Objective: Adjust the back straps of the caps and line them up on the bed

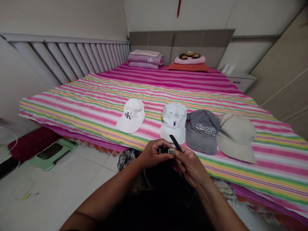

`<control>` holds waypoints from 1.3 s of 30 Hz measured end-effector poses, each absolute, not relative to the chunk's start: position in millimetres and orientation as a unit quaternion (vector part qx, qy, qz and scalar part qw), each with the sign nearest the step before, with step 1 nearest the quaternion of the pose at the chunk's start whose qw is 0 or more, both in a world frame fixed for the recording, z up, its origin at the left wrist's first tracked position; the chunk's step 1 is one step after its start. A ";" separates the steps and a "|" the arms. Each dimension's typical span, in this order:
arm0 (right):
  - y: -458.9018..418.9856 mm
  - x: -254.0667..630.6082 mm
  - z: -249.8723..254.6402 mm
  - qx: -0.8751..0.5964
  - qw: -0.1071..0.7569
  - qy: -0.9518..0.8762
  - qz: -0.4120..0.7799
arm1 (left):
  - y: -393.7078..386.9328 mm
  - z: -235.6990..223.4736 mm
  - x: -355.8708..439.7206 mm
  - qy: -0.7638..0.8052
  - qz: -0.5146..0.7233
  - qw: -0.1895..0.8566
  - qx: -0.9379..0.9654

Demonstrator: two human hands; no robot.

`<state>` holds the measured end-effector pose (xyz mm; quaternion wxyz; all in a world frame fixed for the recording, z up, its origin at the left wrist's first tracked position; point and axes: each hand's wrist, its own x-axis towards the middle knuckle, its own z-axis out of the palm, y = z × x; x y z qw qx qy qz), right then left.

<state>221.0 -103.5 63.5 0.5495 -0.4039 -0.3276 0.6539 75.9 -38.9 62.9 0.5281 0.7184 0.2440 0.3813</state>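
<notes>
Both my hands meet in front of me, just past the near edge of the bed. My left hand pinches a black strap near a small metal buckle. From the other side, my right hand grips the same black strap, whose free end sticks up above the fingers. Black material hangs below the hands; I cannot tell where it ends and dark clothing begins. Beyond them lie a pale blue cap, a grey cap with white lettering, a beige cap, and a white cap farther left.
A striped sheet covers the bed. Folded purple bedding and a pink pillow rest by the headboard. On the left are a railing and a green plastic stool. A nightstand stands at the right.
</notes>
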 end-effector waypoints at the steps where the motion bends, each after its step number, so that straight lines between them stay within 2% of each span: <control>1: -103.9 220.6 64.1 -0.405 0.555 -0.332 0.646 | -39.0 61.2 76.3 0.249 0.388 0.554 0.693; 6: -105.1 221.6 67.7 -0.426 0.584 -0.321 0.611 | -35.4 49.4 79.4 0.242 0.406 0.742 0.475; 10: -104.4 224.3 68.7 -0.441 0.584 -0.296 0.614 | -33.9 41.9 82.8 0.227 0.404 0.802 0.376; 30: -99.3 224.3 59.3 -0.474 0.556 -0.290 0.618 | -37.2 37.1 89.0 0.196 0.407 0.834 0.317; 39: -100.1 226.4 58.4 -0.502 0.533 -0.383 0.564 | -39.5 37.9 88.3 0.206 0.419 0.806 0.363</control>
